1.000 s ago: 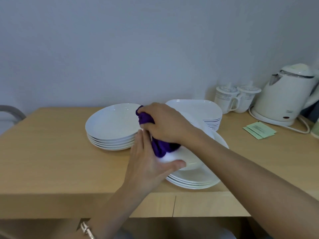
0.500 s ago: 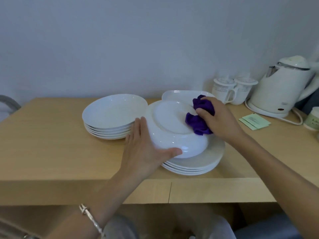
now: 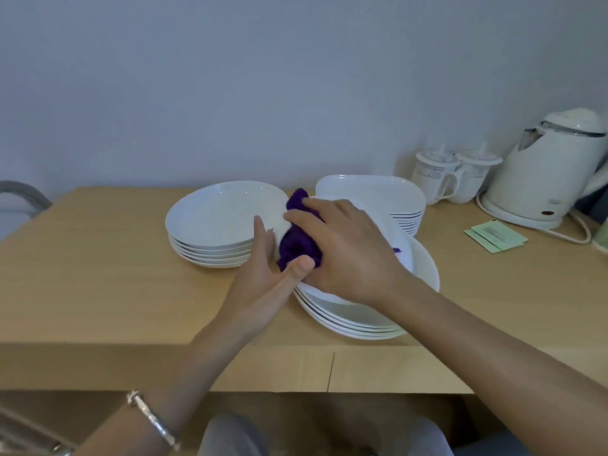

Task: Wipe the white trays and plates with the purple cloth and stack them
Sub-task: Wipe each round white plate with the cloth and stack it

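My right hand [image 3: 345,248] grips the bunched purple cloth [image 3: 297,238] and presses it on a tilted white plate [image 3: 403,248], most of which my hands hide. My left hand [image 3: 263,284] holds that plate's left rim, thumb on top, fingers behind it. The plate is raised over a stack of several round white plates [image 3: 355,320] near the table's front edge. Another stack of round white plates [image 3: 220,222] sits to the left. A stack of squarish white trays [image 3: 378,192] stands behind.
On the wooden table [image 3: 98,274] at the right stand two white lidded mugs [image 3: 454,179], a white electric kettle [image 3: 552,169] on its base with a cord, and green paper packets [image 3: 495,235]. A grey chair back [image 3: 23,192] shows at far left.
My right hand has swept the cloth from the plate's right side across to its left edge, close to my left thumb. My left hand still holds the tilted plate.
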`<state>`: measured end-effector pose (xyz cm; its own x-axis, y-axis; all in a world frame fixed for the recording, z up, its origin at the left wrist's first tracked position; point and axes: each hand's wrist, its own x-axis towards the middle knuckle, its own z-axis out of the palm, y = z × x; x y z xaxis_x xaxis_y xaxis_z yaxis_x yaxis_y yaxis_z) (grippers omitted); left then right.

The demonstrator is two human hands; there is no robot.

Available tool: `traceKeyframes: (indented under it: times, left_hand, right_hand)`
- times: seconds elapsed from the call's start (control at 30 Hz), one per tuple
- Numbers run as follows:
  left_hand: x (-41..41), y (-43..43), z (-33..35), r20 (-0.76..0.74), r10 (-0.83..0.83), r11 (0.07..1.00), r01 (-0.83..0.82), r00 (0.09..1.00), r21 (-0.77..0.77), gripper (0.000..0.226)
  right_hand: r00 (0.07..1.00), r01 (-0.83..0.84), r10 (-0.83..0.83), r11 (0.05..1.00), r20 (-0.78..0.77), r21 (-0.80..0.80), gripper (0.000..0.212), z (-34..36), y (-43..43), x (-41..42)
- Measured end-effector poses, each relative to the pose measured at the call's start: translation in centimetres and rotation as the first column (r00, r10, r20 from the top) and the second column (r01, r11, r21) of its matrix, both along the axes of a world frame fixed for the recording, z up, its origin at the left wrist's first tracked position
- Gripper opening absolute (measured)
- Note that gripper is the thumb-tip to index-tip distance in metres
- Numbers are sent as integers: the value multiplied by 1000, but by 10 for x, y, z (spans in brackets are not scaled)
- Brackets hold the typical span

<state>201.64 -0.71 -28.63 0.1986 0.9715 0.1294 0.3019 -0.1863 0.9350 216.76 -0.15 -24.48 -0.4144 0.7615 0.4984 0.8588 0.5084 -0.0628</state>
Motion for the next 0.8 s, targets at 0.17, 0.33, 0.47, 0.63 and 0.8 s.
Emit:
traceKeyframes:
  times: [0.17,0.33,0.47,0.63,0.8]
  left_hand:
    - [1,1,2,16,51,998,-51,999,23,132]
    - [22,-5,10,-410,189,966,-94,892,241,122]
    - [31,0,7,-590,59,983,56,805,175,122]
    - [31,6,4,-663,61,989,46,746,142,115]
    - [37,9,5,-619,-65,973,188,783,135,123]
  right_hand:
    - [985,159,-150,981,85,-113,55,25,52,-41]
    - [964,248,-265,919,-14,-307,44,33,107,-18]
    - [917,238,-347,872,-197,-429,41,33,115,33]
    - [800,212,-375,907,-469,-364,44,15,96,65]
    - [794,254,-383,915,-472,-313,49,8,96,50]
